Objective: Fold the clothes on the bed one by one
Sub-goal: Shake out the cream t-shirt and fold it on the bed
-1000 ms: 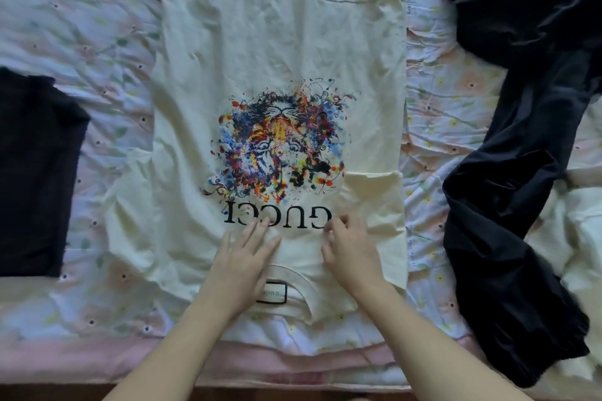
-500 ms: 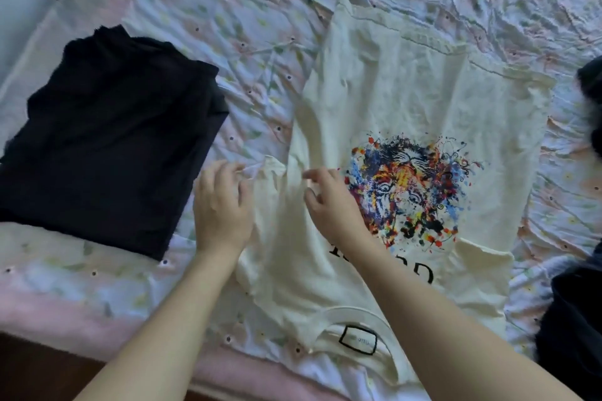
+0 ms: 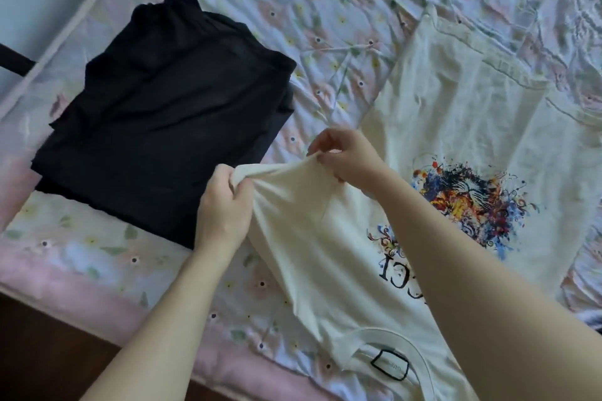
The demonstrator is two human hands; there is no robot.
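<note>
A cream T-shirt (image 3: 456, 127) lies spread on the bed (image 3: 325, 10) across the right half of the frame, its collar with a black-framed label at the lower right edge, its hem toward the upper right; a multicoloured tiger print (image 3: 469, 195) and dark lettering show on its front, partly hidden by the right forearm. The left hand (image 3: 224, 205), just left of centre, has its fingers curled round the end of the shirt's sleeve (image 3: 277, 172) and holds it lifted off the bedding; the right hand (image 3: 348, 156), at centre, pinches the same sleeve edge just beside it, so the cloth is stretched in a short taut band between the two hands. A folded black garment (image 3: 163, 120) rests flat in the upper left and middle left of the frame, near the sleeve but apart from the shirt; the bed carries a crumpled floral sheet with a pink border along the lower left; beyond that border a dark floor shows in the lower left corner.
</note>
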